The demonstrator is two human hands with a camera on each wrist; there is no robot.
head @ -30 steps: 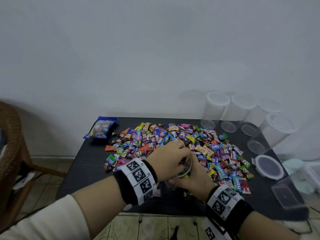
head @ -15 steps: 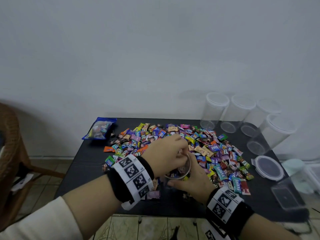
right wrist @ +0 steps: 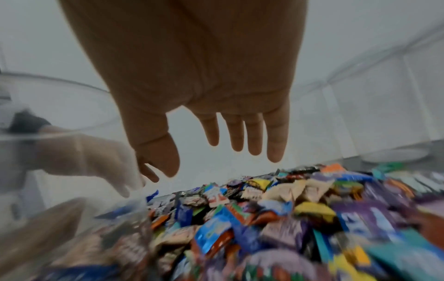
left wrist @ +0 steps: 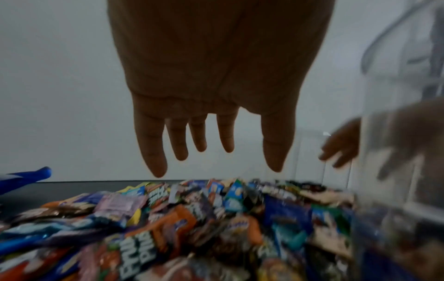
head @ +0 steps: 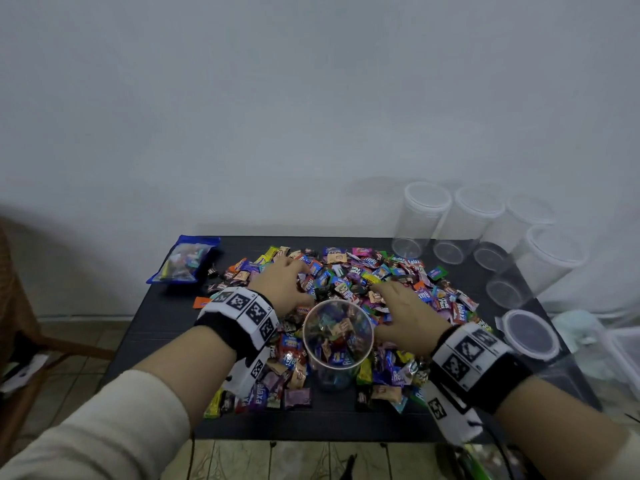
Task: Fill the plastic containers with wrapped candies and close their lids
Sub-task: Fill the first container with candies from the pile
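2 empty hands (head: 282, 284) (head: 403, 315) flanking container (head: 337, 336)

Pale wall (head: 311, 98), tiled floor (head: 242, 459), wicker chair (head: 14, 306).

An open clear container (head: 337, 336), partly filled with wrapped candies, stands upright in the candy pile (head: 363, 282) on the black desk (head: 166, 327). The left hand (head: 282, 289) and right hand (head: 403, 313) reach over the pile on either side of it, fingers spread, holding nothing. A loose lid (head: 530, 334) lies to the right.
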